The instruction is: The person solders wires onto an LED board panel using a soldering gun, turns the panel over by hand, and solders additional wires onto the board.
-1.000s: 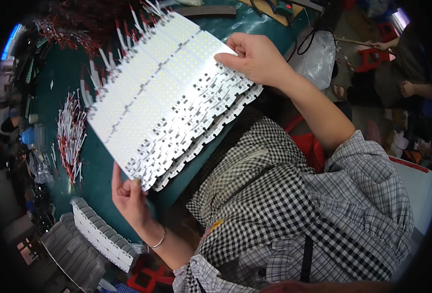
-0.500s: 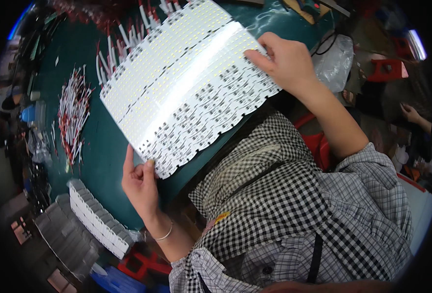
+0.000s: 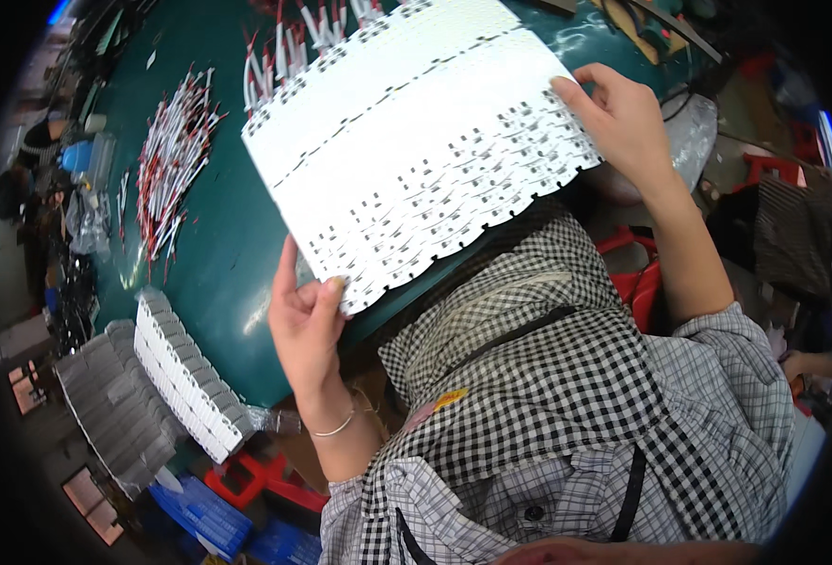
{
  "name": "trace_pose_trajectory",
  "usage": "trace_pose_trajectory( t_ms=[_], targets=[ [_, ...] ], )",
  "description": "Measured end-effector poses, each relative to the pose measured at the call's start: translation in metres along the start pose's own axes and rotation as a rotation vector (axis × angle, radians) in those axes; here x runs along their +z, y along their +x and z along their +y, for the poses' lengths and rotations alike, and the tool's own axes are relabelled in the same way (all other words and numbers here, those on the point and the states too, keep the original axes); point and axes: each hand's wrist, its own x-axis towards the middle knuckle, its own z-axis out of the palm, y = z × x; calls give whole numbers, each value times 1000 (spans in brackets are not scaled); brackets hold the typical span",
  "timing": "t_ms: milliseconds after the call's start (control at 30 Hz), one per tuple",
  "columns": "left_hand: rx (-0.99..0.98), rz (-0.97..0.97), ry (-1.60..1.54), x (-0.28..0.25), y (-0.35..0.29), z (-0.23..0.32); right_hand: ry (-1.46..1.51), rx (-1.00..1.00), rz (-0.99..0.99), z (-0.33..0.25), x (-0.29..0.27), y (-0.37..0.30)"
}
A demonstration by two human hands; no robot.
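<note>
A broad white LED circuit board panel, lined with small chips and scalloped along its near edge, spans the space between my hands. My left hand pinches its near-left corner, thumb on top. My right hand grips the right edge, thumb on the face and fingers mostly behind the board. Red and white wires stick out past the panel's far-left edge; how they join it is hidden. Glare washes out much of the panel's face.
A pile of cut red and white wires lies on the green tabletop. Stacked white boards stand at the lower left beside grey stacks. Red stools, a plastic bag and blue crates are around the table.
Both hands and the panel have shifted right and slightly up in the picture, along with the surroundings. The glare on the panel has spread from a band to most of its face.
</note>
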Motion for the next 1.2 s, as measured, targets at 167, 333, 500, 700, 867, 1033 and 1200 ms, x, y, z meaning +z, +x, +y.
trace_pose_trajectory(
  t_ms=[167, 333, 500, 700, 867, 1033, 1200],
  targets=[
    [50, -87, -224, -13, 6, 14, 558, 114, -208, -4, 1, 10],
    [143, -88, -50, -21, 32, 18, 538, 19, -79, 4, 20, 14],
    [54, -77, 141, -18, 46, 1, 157, -92, 68, -1, 28, 16],
    [88, -58, 176, -23, 51, 12, 25, -213, 151, 0, 30, 14],
    [172, -64, 202, -22, 56, 16, 155, -123, 229, -4, 28, 6],
    [167, -36, 254, -15, 63, 5, 250, -97, 239, 3, 28, 1],
    [192, -35, 479, -15, 61, 7, 202, -57, 194, 6, 34, -6]
  ],
)
